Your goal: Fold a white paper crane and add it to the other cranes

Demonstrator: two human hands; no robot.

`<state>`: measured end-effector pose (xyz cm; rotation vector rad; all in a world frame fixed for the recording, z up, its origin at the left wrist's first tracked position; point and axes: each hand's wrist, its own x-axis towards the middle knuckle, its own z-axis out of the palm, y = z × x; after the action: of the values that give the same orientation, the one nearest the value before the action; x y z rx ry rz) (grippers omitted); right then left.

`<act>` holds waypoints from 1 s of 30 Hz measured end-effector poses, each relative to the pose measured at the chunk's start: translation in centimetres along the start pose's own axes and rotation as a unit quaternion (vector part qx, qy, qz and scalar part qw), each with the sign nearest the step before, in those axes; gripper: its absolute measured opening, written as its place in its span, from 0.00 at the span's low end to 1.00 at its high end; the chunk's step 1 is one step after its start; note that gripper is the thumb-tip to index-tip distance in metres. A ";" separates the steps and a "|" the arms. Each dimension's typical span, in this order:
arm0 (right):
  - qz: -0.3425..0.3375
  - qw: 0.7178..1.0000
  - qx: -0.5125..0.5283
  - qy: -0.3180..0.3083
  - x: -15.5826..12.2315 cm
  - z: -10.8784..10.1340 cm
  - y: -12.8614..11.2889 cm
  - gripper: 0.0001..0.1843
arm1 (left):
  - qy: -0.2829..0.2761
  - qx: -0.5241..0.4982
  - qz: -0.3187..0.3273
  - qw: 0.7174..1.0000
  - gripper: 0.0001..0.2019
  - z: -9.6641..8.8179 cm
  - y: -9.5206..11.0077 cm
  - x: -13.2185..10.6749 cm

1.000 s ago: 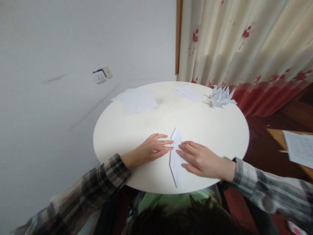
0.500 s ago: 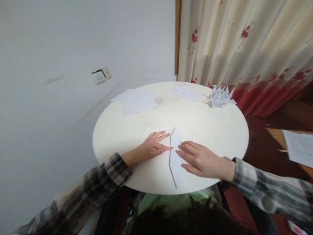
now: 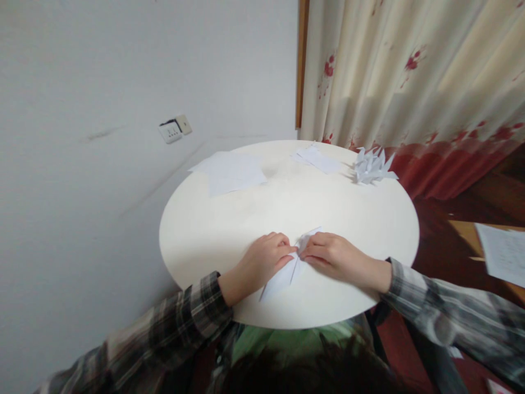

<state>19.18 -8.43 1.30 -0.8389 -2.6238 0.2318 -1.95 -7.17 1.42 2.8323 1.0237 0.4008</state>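
1. Nearest the person, a folded paper point(image 3: 281, 280) lies aslant at the front of the round white table point(image 3: 205, 230), its lower end pointing left and its upper end right.
2. The left hand point(image 3: 264, 261) pinches it near the middle between thumb and curled fingers; the right hand point(image 3: 338, 258) grips it just beside, fingertips bent together on the upper part.
3. The two hands stand in the way of its middle, so the fold between them is partly hidden.
4. At the table's far left, large white sheets point(image 3: 235, 172) overlap, well apart from the hands.
5. Smaller paper pieces point(image 3: 322, 160) lie at the back, between those sheets and a cluster of pointed paper shapes point(image 3: 371, 166) near the far right rim.
6. Behind are a pale wall point(image 3: 102, 175) with a socket point(image 3: 171, 131), a wooden strip point(image 3: 302, 65) and a floral curtain point(image 3: 381, 76).
7. Off to the right, a printed sheet point(image 3: 502, 249) rests on a wooden surface point(image 3: 463, 232).
8. Dark hair point(image 3: 303, 372) blocks the bottom centre, below some green cloth point(image 3: 295, 340).
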 end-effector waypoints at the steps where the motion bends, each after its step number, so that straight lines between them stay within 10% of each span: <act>1: -0.004 1.000 0.029 0.003 0.3 0.0 0.4 0.11 | 0.003 -0.011 -0.007 1.000 0.08 0.0 0.1 -0.1; 22: 0.070 0.986 0.142 0.045 1.6 0.2 1.2 0.10 | 0.098 -0.262 -0.142 0.949 0.14 0.6 2.1 0.7; 30: -0.020 0.996 0.058 0.064 0.9 0.6 1.0 0.02 | 0.072 -0.196 -0.136 0.969 0.09 0.9 2.9 0.0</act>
<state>18.79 -7.12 0.81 -0.7367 -2.4787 0.3061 0.08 -9.42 1.05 2.3059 1.1869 0.6987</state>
